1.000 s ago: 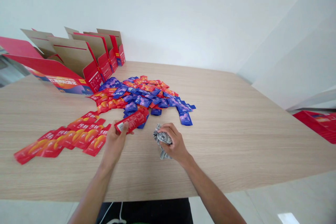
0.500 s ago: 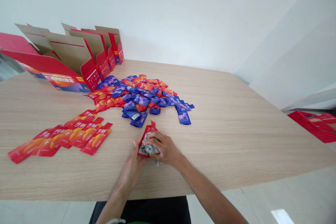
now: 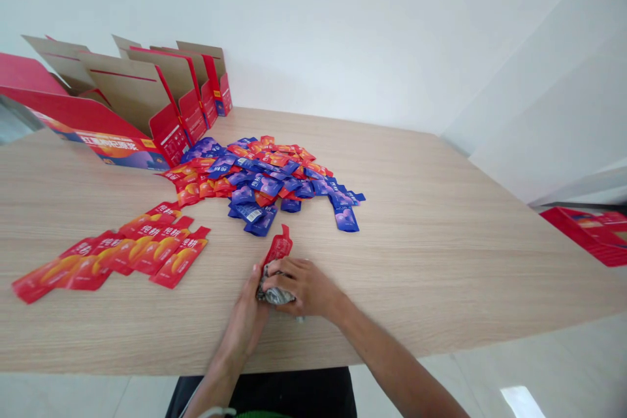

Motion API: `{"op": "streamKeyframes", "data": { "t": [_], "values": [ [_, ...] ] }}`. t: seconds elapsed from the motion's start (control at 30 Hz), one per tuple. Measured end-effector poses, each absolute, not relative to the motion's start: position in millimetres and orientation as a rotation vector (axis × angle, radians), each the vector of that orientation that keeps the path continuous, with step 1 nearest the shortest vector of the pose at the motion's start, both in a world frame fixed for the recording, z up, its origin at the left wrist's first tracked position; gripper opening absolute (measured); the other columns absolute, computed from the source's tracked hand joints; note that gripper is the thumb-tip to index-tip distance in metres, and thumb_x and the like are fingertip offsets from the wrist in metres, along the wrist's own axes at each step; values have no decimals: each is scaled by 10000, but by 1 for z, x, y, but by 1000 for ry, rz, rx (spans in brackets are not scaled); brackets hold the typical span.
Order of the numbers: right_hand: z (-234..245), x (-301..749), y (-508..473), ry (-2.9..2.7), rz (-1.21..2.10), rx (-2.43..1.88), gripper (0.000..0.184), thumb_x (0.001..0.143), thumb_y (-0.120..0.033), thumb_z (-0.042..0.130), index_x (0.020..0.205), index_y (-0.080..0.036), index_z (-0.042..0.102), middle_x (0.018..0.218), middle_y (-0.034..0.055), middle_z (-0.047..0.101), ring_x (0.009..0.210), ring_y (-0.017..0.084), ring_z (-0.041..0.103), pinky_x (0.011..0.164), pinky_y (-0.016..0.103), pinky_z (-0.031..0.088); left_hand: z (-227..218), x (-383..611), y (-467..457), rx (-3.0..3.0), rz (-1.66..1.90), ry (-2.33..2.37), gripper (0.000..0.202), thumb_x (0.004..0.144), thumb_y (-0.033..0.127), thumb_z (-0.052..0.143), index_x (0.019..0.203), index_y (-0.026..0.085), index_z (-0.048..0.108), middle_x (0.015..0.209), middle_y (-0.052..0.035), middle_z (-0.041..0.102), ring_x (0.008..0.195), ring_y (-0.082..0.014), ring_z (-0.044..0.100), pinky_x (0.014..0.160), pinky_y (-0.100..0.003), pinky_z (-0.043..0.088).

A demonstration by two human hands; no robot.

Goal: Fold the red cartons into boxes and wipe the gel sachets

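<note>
Head view: both hands are brought together close to the near edge of the tabletop (image 3: pixel 441 274), a little left of its middle. The left hand (image 3: pixel 249 313) is closed on the lower end of a red sachet (image 3: pixel 278 249), whose upper end is raised and tilted toward the far side. The right hand (image 3: pixel 304 287) is curled tight around a crumpled grey cloth (image 3: pixel 273 295), which is pressed against the sachet's lower part, so the two hands are touching. On the far side, a pile of blue and red sachets (image 3: pixel 264 176) is spread out, its nearest blue packets lying near the held sachet's tip but apart from it. To the left, a row of red sachets (image 3: pixel 117 256) is laid overlapping, well apart from the hands. At the far left edge, open cartons (image 3: pixel 127 98) are stood. A broad stretch of wood is shown right of the hands, out to the right edge, beyond which a red box (image 3: pixel 588 238) is seen lower down.
</note>
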State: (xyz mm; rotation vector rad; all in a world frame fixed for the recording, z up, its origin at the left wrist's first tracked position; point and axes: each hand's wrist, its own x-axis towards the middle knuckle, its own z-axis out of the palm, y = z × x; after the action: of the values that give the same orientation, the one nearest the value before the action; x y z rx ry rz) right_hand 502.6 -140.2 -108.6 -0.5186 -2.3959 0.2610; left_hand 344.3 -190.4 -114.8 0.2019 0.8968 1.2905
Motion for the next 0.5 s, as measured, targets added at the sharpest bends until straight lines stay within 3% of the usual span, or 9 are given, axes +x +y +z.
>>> {"op": "streamKeyframes", "data": {
  "t": [0.23, 0.37, 0.5],
  "values": [
    [-103, 512, -131, -2076, 280, -928, 334, 909, -196, 720, 1229, -270, 659, 1189, 93, 683, 1094, 255, 700, 918, 372, 616, -106, 343, -200, 341, 1290, 857, 517, 946, 498, 760, 1346, 170, 774, 1372, -122, 773, 1331, -326, 673, 1130, -447, 552],
    [-104, 513, -134, -2257, 280, -658, 278, 941, -286, 734, 1207, -259, 657, 1163, 86, 700, 1066, 235, 712, 889, 342, 614, -106, 343, -199, 282, 1289, 827, 500, 935, 480, 783, 1319, 161, 789, 1323, -111, 794, 1349, -299, 667, 1167, -399, 529],
    [-107, 509, -136, -2392, 240, -533, 254, 985, -358, 738, 1201, -255, 654, 1153, 85, 710, 1040, 224, 723, 847, 320, 607, -115, 340, -193, 287, 1300, 817, 498, 887, 491, 832, 1260, 162, 812, 1293, -118, 799, 1362, -325, 657, 1200, -448, 509]
  ]
}}
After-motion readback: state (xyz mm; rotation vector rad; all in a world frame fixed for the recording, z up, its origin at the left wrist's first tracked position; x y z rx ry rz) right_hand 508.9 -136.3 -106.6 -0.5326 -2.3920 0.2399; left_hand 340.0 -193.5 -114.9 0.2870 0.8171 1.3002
